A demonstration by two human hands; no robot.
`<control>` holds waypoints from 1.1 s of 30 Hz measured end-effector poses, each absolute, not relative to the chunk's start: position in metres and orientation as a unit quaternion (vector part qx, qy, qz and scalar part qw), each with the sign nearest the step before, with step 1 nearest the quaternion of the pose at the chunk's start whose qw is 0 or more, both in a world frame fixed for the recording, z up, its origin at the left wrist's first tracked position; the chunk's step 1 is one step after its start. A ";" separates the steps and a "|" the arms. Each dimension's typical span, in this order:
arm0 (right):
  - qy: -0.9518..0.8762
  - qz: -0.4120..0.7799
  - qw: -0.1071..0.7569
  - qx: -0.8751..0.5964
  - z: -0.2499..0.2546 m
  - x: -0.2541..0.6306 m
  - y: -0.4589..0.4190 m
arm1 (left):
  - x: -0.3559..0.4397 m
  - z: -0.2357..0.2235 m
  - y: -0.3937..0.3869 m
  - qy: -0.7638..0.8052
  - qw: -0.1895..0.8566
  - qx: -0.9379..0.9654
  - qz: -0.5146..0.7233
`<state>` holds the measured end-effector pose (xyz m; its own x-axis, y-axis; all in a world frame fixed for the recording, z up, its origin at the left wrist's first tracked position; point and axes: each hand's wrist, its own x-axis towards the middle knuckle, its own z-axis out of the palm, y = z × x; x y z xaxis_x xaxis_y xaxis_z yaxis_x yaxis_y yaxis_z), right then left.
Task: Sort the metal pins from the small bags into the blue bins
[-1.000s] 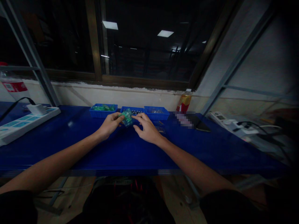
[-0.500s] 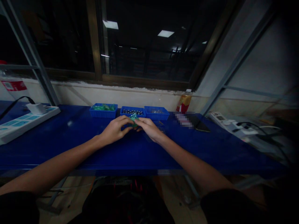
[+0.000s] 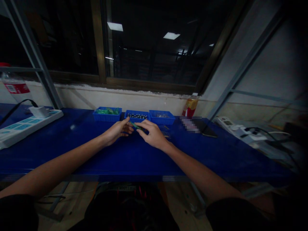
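My right hand (image 3: 154, 134) pinches a small shiny green plastic piece (image 3: 136, 125) between thumb and fingers, above the blue table (image 3: 96, 158). Its exact kind is too small and dark to make out. Just left of it, my left hand (image 3: 118, 131) is open, thumb raised and fingers apart, with nothing visible in it. Beyond the hands stand a blue bin of green plastic pieces (image 3: 107, 118), a blue bin of small shiny round parts (image 3: 136, 112) and a blue bin with small clear or pale parts (image 3: 162, 121). Small clear items (image 3: 166, 134) lie partly behind my right hand.
White power strips lie at the left (image 3: 31, 126) and right (image 3: 228, 123), with plugs and cables. A dark phone (image 3: 207, 130) rests at the right, near a red and yellow packet (image 3: 190, 107). A red-labelled bottle (image 3: 16, 88) stands far left, by the metal frame (image 3: 44, 80).
My left hand has let go of the green plastic piece and drawn slightly left, its fingers opening. The right hand keeps the piece, now turned so that it looks thinner.
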<state>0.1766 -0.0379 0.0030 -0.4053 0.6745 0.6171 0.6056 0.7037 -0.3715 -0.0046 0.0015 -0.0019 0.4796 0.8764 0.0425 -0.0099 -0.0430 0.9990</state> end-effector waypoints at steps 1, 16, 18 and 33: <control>-0.839 0.046 0.384 -0.381 0.001 0.177 -0.037 | -0.004 -0.002 0.001 0.351 0.607 0.609 0.372; -0.804 0.076 0.404 -0.429 0.003 0.176 -0.035 | -0.003 -0.005 0.006 0.328 0.477 0.673 0.460; -0.780 0.126 0.414 -0.452 0.002 0.177 -0.031 | -0.005 -0.005 0.006 0.326 0.383 0.730 0.463; -0.716 0.337 0.426 -0.438 -0.003 0.180 -0.021 | -0.003 -0.003 -0.011 0.210 0.035 0.899 0.383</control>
<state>0.1798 -0.0207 -0.0028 -0.2534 0.9148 0.3145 0.3406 0.3886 -0.8561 -0.0033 -0.0108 -0.0033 0.6188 0.4048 0.6732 0.3518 -0.9091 0.2233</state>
